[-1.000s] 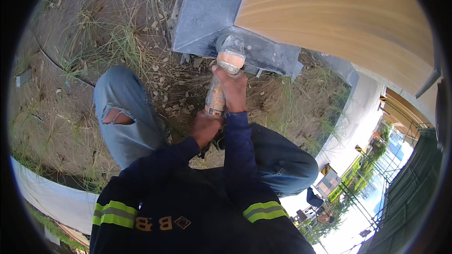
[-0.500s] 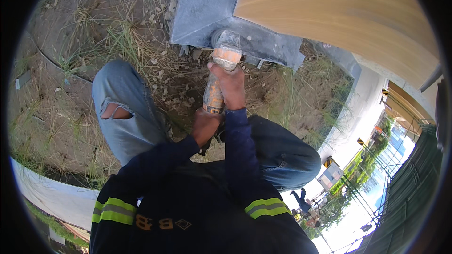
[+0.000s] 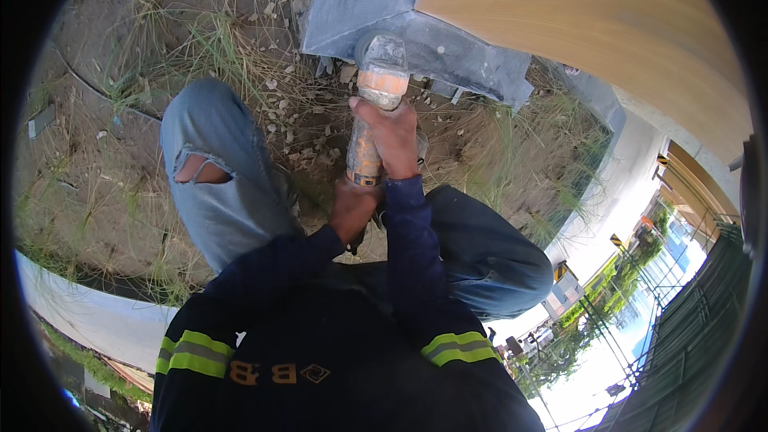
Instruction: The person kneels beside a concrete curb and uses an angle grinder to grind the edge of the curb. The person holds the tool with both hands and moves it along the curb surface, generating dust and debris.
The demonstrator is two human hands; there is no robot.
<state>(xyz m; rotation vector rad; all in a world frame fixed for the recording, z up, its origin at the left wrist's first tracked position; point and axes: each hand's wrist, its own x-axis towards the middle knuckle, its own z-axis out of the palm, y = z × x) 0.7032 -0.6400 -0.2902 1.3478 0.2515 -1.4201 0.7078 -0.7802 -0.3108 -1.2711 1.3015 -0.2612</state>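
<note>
A dusty orange-and-grey angle grinder (image 3: 365, 148) is held out between my knees, its head pointing away from me. My right hand (image 3: 390, 132) wraps around the front of its body, just behind the head. Lower down, my left hand (image 3: 352, 206) grips the rear end, fingers closed around it. The grinder's head meets the near edge of a grey concrete ledge (image 3: 464, 52), left of its middle. The disc is mostly hidden by the head.
A smooth tan wall (image 3: 576, 24) rises beyond the ledge. Dry soil with grass tufts (image 3: 216, 40) and pale chips lies around. A dark cable (image 3: 96, 92) runs at left. My bent knees (image 3: 212, 152) flank the tool. Scaffolding (image 3: 680, 328) stands far right.
The grinder has slid a little left along the ledge edge, with both hands still on it. The view has shifted slightly. A person in the right background is no longer clearly visible.
</note>
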